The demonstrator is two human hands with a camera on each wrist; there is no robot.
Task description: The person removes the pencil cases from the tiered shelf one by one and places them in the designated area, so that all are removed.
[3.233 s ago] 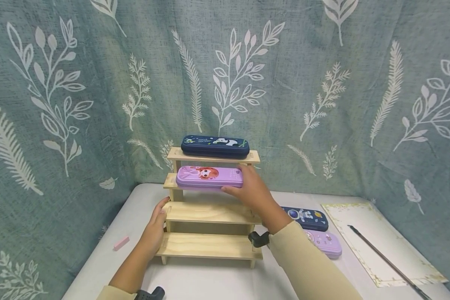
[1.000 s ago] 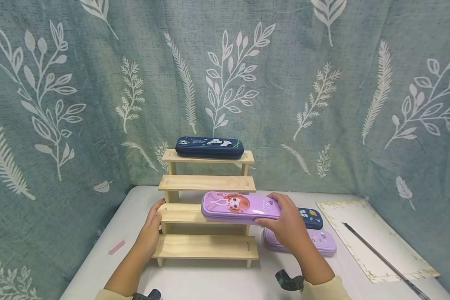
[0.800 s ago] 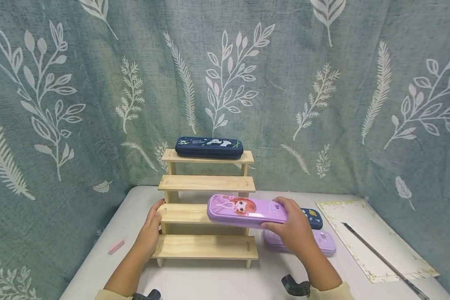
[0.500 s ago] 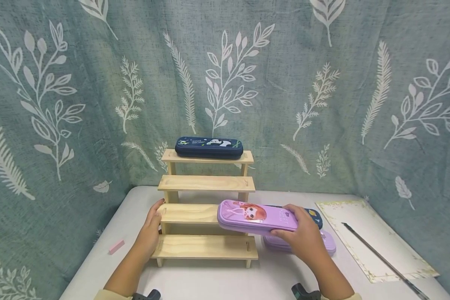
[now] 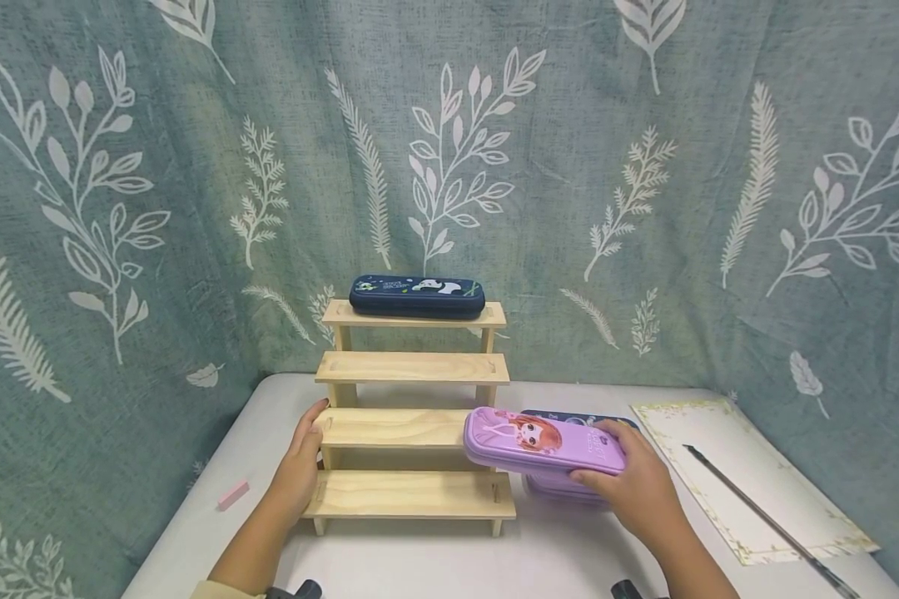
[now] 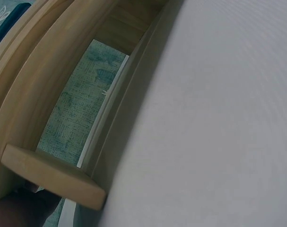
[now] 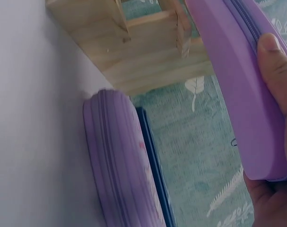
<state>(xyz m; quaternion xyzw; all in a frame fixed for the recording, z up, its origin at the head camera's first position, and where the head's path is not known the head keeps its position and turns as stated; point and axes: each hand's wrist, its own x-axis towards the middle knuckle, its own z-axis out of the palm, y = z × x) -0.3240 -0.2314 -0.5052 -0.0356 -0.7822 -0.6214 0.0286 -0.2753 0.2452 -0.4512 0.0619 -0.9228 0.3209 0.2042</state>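
My right hand (image 5: 640, 482) grips the right end of a purple pencil case (image 5: 547, 441) with a red-haired girl on its lid. In the right wrist view, the thumb presses near its zipper and the case hangs above the others. A paler purple pencil case (image 7: 117, 161) lies below it on the table, largely covered in the head view. Behind that one is a navy pencil case (image 5: 562, 415), partly hidden. On the left, my left hand (image 5: 300, 466) holds the end of a stepped wooden stand (image 5: 412, 428). A navy panda pencil case (image 5: 417, 297) rests on the stand's top step.
A pink block (image 5: 233, 495) lies on the white table (image 5: 389, 566) left of the stand. At the right, a thin dark stick (image 5: 764, 516) crosses a cream sheet with a patterned border (image 5: 682, 424). A leaf-patterned curtain (image 5: 539, 208) closes off the back and sides.
The right hand has taken the girl pencil case off the second-highest step, moving it right and down over the cases on the table. The left hand keeps its place on the stand.
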